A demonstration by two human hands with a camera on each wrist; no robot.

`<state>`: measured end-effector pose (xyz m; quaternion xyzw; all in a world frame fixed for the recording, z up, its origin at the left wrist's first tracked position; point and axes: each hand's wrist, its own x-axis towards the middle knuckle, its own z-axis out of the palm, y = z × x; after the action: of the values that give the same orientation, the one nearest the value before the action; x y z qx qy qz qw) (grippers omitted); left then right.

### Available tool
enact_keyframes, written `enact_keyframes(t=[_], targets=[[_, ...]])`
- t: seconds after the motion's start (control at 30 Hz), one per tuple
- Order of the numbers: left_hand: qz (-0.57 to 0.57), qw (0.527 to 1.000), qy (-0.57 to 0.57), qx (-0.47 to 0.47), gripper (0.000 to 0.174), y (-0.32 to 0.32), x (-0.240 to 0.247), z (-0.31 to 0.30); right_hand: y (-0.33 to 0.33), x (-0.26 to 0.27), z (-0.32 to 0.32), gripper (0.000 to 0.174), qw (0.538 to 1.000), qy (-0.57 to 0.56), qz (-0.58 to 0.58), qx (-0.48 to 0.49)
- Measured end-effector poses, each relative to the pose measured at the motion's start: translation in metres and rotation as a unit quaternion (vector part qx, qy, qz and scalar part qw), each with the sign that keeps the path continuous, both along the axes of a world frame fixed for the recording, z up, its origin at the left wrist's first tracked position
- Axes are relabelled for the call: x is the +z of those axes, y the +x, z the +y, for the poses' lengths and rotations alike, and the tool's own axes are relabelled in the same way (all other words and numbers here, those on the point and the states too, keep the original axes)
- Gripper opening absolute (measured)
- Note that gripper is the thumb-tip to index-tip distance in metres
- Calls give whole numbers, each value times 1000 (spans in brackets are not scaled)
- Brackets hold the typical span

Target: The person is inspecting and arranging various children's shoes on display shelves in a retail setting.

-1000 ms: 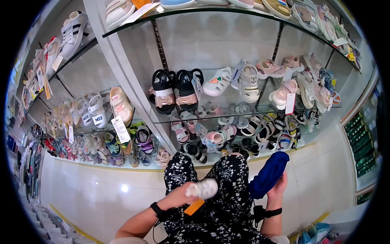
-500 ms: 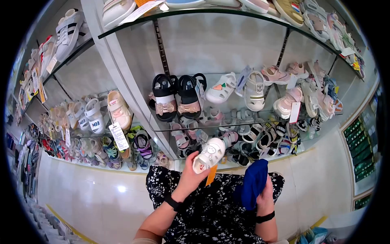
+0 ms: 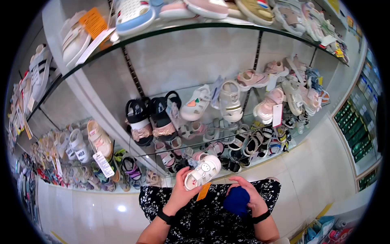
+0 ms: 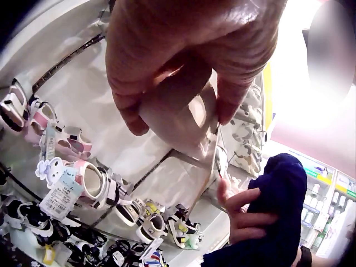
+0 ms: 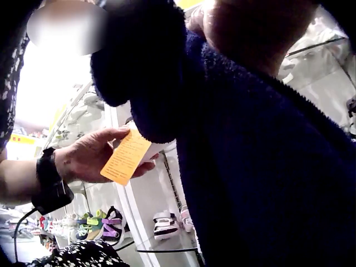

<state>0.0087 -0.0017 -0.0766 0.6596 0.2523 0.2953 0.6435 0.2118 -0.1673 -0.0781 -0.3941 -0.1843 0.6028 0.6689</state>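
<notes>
Left hand [image 3: 178,194]: lifted off the lap within the past second, now up beside the lowest rows of shoes
White sandal [image 3: 203,173]: risen with it, rabbit face now turned into view, orange tag [image 3: 203,191] hanging beneath
Right hand [image 3: 250,197]: drawn in from the right, now close to the left
Blue cloth [image 3: 237,200]: no longer standing tall, now bunched under the fingers
View: tipped upward, top shelf [image 3: 191,27] looms larger
</notes>
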Motion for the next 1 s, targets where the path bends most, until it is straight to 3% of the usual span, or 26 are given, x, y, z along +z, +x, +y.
enact_keyframes(t=[0.07, 0.17, 0.27, 0.47, 0.57, 0.7, 0.77, 0.83, 1.0], targets=[[7, 1000, -4, -17, 78, 2, 5, -1, 4, 7, 5, 57, 999, 0, 2, 48], [11, 998, 2, -55, 76, 7, 12, 0, 12, -3, 12, 62, 996, 17, -45, 70], [54, 987, 49, -142, 76, 6, 22, 3, 20, -12, 16, 56, 993, 2, -64, 96], [160, 955, 117, -223, 72, -5, 52, 13, 26, -1, 10, 33, 984, -66, -106, 124], [165, 941, 150, -255, 72, -4, 60, 17, 27, -4, 8, 34, 978, -72, -118, 159], [146, 954, 121, -234, 76, 4, 76, 22, 23, 0, 12, 35, 978, -69, -95, 170], [61, 965, 173, -187, 82, 9, 69, 29, 20, 6, 16, 37, 975, -56, -121, 180], [-29, 980, 133, -142, 77, 17, 72, 31, 16, 8, 20, 40, 980, -43, -87, 173], [-148, 985, 39, -76, 90, 35, 90, 29, 9, 33, 43, 41, 993, 26, -12, 111]])
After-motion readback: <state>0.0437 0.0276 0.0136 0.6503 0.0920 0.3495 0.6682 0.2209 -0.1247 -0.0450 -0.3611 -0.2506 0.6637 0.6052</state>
